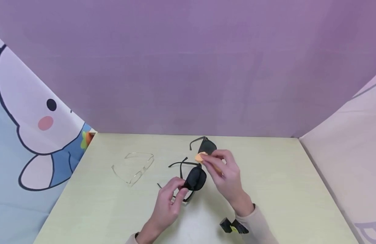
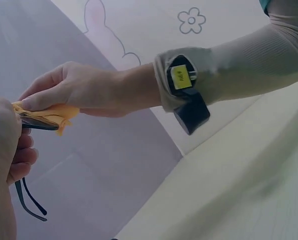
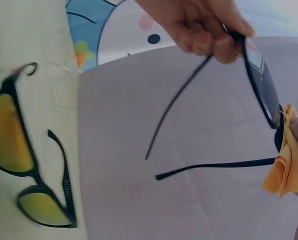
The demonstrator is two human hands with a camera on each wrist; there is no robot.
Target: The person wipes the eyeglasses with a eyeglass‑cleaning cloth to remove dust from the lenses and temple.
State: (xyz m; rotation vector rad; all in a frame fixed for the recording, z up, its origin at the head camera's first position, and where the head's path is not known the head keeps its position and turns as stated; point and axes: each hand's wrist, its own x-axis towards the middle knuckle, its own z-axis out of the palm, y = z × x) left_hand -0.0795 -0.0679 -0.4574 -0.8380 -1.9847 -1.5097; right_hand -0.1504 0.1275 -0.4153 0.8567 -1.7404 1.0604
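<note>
Held above the table are black sunglasses (image 1: 195,178) with dark lenses, both temples unfolded and pointing away from the hands in the right wrist view. My left hand (image 1: 168,201) grips them at one end of the frame. With thumb and fingertips, my right hand (image 1: 226,173) pinches an orange cloth (image 3: 287,155) folded over the other end, hiding the lens there. From the left wrist view, the cloth lies around the frame between the right thumb and fingers.
Clear thin-rimmed glasses (image 1: 140,173) lie on the pale table (image 1: 285,189) at left. Sunglasses with yellow reflecting lenses (image 3: 9,135) rest on it too. Another dark lens (image 1: 208,146) shows beyond the right hand. A purple backdrop (image 1: 188,67) closes off the back.
</note>
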